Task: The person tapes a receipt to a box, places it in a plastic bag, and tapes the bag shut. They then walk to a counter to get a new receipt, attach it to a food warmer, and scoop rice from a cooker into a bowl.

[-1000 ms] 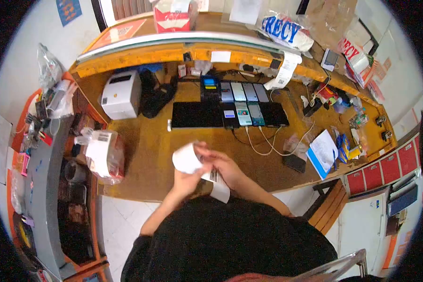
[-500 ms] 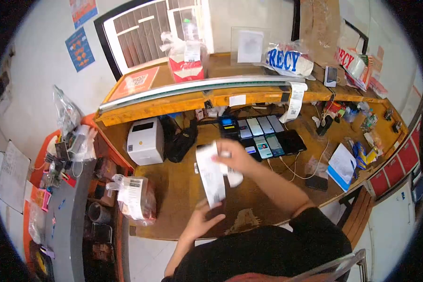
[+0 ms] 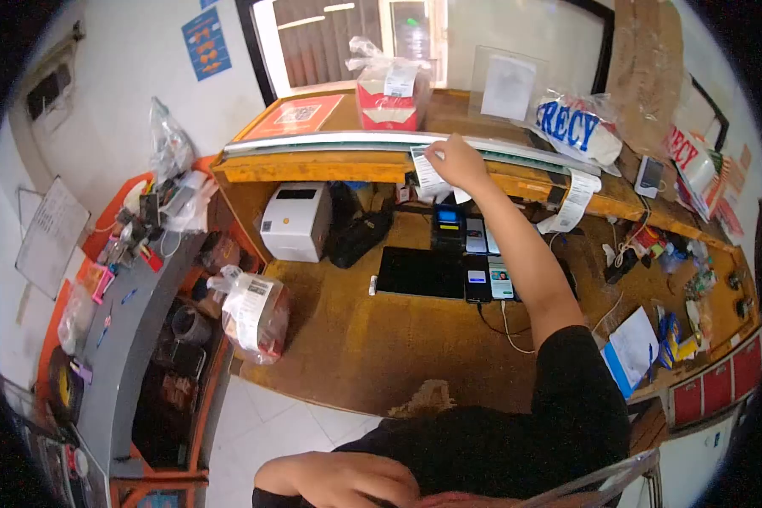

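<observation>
My right hand (image 3: 457,162) is raised to the shelf's front edge, its fingers pinched on a white printed receipt (image 3: 429,173) that hangs down there. Low in the view, near my body, my left hand (image 3: 351,481) is partly seen with its fingers curled; what it holds, if anything, is hidden. Metal rail (image 3: 339,142) runs along the shelf just behind the receipt. Below and to the right, several phones (image 3: 501,278) lie on the desk, partly behind my right forearm. A black flat panel (image 3: 421,273) lies beside them.
A white printer (image 3: 296,222) stands under the shelf at the left, with a bagged package (image 3: 256,317) in front. On the shelf sit a red-and-white bag (image 3: 389,102) and a blue-lettered bag (image 3: 577,127). A paper strip (image 3: 574,203) hangs at the right.
My right hand has moved up to the shelf edge with a receipt. My left hand has dropped toward my body, away from the paper. The view has shifted, and the black panel now shows.
</observation>
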A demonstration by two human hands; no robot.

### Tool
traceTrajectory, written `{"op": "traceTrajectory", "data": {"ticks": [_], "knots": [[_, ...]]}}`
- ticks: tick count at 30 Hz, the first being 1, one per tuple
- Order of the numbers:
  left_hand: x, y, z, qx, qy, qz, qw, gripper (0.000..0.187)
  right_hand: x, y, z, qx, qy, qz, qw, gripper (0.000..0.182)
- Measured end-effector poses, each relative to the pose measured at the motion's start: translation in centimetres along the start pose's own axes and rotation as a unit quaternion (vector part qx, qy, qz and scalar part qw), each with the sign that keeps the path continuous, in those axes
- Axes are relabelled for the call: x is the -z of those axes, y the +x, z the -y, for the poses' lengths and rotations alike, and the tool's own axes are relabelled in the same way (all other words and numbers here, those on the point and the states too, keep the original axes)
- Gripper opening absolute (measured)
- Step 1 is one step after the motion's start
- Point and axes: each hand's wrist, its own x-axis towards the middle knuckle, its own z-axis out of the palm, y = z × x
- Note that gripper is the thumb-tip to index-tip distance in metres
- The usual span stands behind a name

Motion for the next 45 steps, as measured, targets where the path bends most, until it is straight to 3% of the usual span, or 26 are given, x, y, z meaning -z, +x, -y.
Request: {"op": "traceTrajectory", "data": {"ticks": [2,4,5,6,7,9,13,17,19,21,23,25,27,28,30,31,32,35,38,41,45], "knots": [[-1.6,0.6,0.2,0.02,0.029,-0.035,0.999,0.025,0.2,-0.7,-0.2,0.041,-0.017,-0.027,0.999,0.022],[-2.9,1.8,0.3,-0.093,0.006,-0.263,0.96,0.024,-0.2,-0.6,-0.7,0.076,-0.005,-0.028,0.997,0.021],[-4.4,3.8,0.8,-0.194,0.074,-0.427,0.88,0.019,-0.5,-0.5,-0.9,0.105,0.004,-0.033,0.994,0.02],[-4.8,5.9,-0.3,-0.167,0.122,-0.509,0.836,0.022,-0.6,-0.4,-1.1,0.107,0.01,-0.035,0.994,0.02],[-4.5,7.7,-1.2,-0.181,0.109,-0.524,0.825,0.018,-0.8,-0.4,-1.3,0.122,-0.004,-0.036,0.992,0.021],[-3.0,7.6,-2.9,-0.13,0.152,-0.433,0.879,0.018,-1.1,-0.1,-1.3,0.141,-0.007,-0.047,0.989,0.022],[-3.4,8.3,-3.4,-0.068,0.208,-0.366,0.905,0.019,-0.7,0.1,-0.8,0.138,-0.069,-0.049,0.987,0.03],[-6.0,5.4,-3.0,0.048,0.071,-0.248,0.965,0.02,-1.1,0.4,-0.7,0.084,-0.098,-0.008,0.992,0.036],[-7.9,3.9,-2.9,0.081,0.017,-0.242,0.967,0.021,-0.8,0.1,0.0,0.037,-0.049,-0.044,0.997,0.036],[-10.2,2.5,-3.1,0.093,-0.006,-0.264,0.96,0.023,0.0,-1.4,2.3,0.067,0.05,-0.204,0.975,0.034],[-11.5,1.8,-3.5,0.092,0.057,-0.27,0.957,0.025,0.1,-4.4,6.2,0.094,0.163,-0.256,0.948,0.029],[-11.6,1.2,-4.3,0.098,0.214,-0.212,0.949,0.025,-2.0,-8.0,11.3,0.131,0.313,-0.201,0.919,0.026],[-12.8,0.1,-5.7,0.126,0.22,-0.223,0.941,0.023,-8.1,-12.3,17.5,0.224,0.475,-0.119,0.843,0.023],[-13.4,-0.3,-6.5,0.114,0.237,-0.245,0.933,0.022,-9.5,-16.3,21.7,0.144,0.505,0.076,0.847,0.019],[-14.6,-1.2,-7.6,0.105,0.27,-0.279,0.916,0.022,-14.0,-25.5,29.1,0.223,0.574,0.24,0.75,0.016],[-15.3,-1.7,-8.2,0.096,0.288,-0.287,0.909,0.021,-12.4,-29.6,31.9,0.367,0.44,0.277,0.771,0.013],[-16.1,-2.5,-9.0,0.085,0.306,-0.295,0.901,0.022,-14.0,-35.0,34.2,0.424,0.563,0.292,0.646,0.014],[-20.5,-5.9,-11.7,0.101,0.332,-0.323,0.88,0.025,-11.8,-45.1,38.3,0.515,0.441,0.53,0.509,0.027],[-24.3,-8.4,-16.6,0.163,0.361,-0.312,0.864,0.027,-14.4,-50.6,41.8,0.612,0.341,0.582,0.414,0.03],[-28.0,-10.2,-21.1,0.199,0.421,-0.346,0.815,0.028,-16.2,-51.7,46.8,0.616,0.299,0.606,0.406,0.031],[-31.2,-12.8,-25.0,0.193,0.47,-0.396,0.765,0.026,-19.9,-53.1,53.2,0.563,0.325,0.591,0.478,0.025]]}}
